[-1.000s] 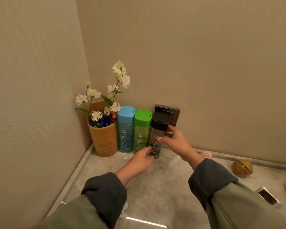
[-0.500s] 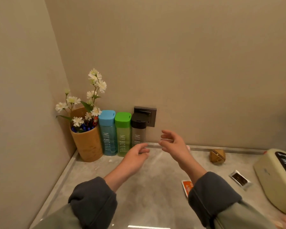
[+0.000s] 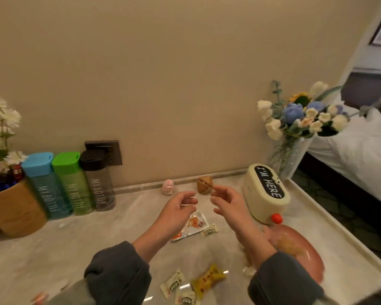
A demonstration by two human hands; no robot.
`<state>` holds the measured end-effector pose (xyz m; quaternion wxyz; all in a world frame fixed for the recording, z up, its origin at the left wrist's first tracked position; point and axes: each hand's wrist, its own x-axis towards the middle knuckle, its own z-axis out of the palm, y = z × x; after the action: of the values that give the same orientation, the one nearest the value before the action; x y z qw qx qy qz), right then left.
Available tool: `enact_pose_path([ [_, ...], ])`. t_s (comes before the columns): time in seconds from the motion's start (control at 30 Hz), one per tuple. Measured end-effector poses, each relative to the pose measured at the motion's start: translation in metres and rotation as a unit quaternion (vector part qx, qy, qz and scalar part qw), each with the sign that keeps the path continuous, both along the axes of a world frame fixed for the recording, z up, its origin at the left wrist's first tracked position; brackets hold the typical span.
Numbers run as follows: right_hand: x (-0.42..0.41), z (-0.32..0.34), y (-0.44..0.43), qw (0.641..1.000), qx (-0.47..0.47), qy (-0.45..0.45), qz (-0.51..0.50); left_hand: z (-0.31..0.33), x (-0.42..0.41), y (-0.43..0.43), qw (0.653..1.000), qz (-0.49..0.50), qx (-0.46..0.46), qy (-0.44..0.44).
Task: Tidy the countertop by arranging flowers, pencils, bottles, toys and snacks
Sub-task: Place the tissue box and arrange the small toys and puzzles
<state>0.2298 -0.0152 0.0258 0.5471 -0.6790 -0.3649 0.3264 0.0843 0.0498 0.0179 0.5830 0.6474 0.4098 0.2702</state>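
Observation:
Three bottles stand in a row against the back wall at the left: blue (image 3: 44,186), green (image 3: 72,183) and black-capped clear (image 3: 99,183). Left of them a wooden holder (image 3: 13,210) carries white flowers (image 3: 0,119) and pencils. My left hand (image 3: 178,210) and my right hand (image 3: 227,203) hover over the counter's middle, fingers loosely curled, holding nothing. Under them lie an orange snack packet (image 3: 190,226) and a small white sachet (image 3: 210,230). A pink toy (image 3: 168,187) and a brown wooden toy (image 3: 204,184) sit by the wall.
A cream box lettered "I'M HERE" (image 3: 265,194) stands right of my hands, a glass vase of blue and white flowers (image 3: 295,119) behind it. A pink plate (image 3: 304,249) lies front right. Yellow (image 3: 207,281) and white snack packets (image 3: 173,286) lie near the front. A bed is beyond the counter's right edge.
Both hands let go of the black-capped bottle, left standing beside the green one, and drew back to mid-counter. The view swung right, bringing snacks, box, vase and plate into sight.

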Motion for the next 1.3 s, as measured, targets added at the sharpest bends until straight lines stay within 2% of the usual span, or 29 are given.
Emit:
enact_pose_path([
  [0.27, 0.105, 0.012, -0.049, 0.995, -0.012, -0.062, -0.082, 0.003, 0.106, -0.036, 0.999, -0.05, -0.001, 0.012],
  [0.53, 0.205, -0.01, -0.053, 0.99, -0.079, -0.085, -0.085, 0.003, 0.2, -0.052, 0.998, -0.033, 0.006, 0.046],
  [0.8, 0.253, -0.033, -0.03, 0.993, -0.12, 0.023, -0.004, -0.012, 0.247, -0.044, 0.997, 0.028, -0.003, 0.067],
  [1.07, 0.27, -0.036, 0.007, 0.985, -0.12, 0.112, 0.05, -0.024, 0.267, -0.015, 0.993, 0.088, -0.02, 0.082],
  [1.2, 0.269, -0.027, 0.032, 0.986, -0.117, 0.069, 0.098, -0.026, 0.267, 0.002, 0.984, 0.158, -0.066, 0.046],
  [1.3, 0.265, -0.014, 0.051, 0.977, -0.122, -0.082, 0.152, -0.032, 0.257, 0.01, 0.982, 0.16, -0.092, 0.037],
])
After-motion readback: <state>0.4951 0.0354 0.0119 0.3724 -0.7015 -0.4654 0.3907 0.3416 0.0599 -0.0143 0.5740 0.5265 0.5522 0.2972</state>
